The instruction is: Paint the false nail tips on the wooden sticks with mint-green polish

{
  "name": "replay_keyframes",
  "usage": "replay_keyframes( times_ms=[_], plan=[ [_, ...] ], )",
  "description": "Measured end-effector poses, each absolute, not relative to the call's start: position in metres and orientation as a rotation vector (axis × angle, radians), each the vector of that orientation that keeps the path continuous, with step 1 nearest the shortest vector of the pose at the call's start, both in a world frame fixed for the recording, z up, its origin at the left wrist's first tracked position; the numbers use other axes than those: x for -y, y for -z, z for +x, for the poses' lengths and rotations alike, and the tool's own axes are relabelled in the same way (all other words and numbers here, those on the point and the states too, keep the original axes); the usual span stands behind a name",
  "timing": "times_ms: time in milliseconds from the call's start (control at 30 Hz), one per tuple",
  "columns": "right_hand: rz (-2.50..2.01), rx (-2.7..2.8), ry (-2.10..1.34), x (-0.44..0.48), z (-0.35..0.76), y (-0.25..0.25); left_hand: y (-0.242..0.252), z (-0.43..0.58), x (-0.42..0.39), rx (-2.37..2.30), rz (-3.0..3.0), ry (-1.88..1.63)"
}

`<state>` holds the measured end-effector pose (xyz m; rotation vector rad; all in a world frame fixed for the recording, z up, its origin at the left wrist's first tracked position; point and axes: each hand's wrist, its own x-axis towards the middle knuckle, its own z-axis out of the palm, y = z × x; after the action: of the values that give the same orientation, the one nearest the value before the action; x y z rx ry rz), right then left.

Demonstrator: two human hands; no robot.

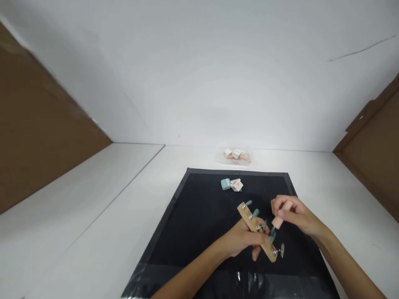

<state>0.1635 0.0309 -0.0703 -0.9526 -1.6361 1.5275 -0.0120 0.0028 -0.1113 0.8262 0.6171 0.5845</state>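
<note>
While left fingers clasp wooden bar, right fingers pinch peach cylinder.

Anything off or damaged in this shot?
A dark crooked line stands out against the white wall, upper right: scratch or crack, can't tell. The brown panel at far right has an uneven top edge, maybe torn.

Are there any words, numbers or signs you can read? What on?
None can be read.
White cube on the mat: orange mark, too blurred.
Teal piece beside it: pale patch, too blurred.
White cubes in the clear tray: too small.
Wooden bar: no writing shows.
</note>
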Motion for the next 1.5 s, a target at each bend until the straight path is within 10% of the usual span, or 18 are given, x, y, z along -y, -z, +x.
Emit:
replay_keyframes(
  times_ms=[467,1500],
  plan=[
    [-0.867,1.073,-1.15,-0.027,0.15,0.04,0.098,-0.024,-0.004,-0.632,0.66,-0.773],
    [-0.763,1.816,-0.947,-0.022,0.141,0.061,0.13,-0.021,-0.015,-0.278,0.465,-0.636]
  ],
)
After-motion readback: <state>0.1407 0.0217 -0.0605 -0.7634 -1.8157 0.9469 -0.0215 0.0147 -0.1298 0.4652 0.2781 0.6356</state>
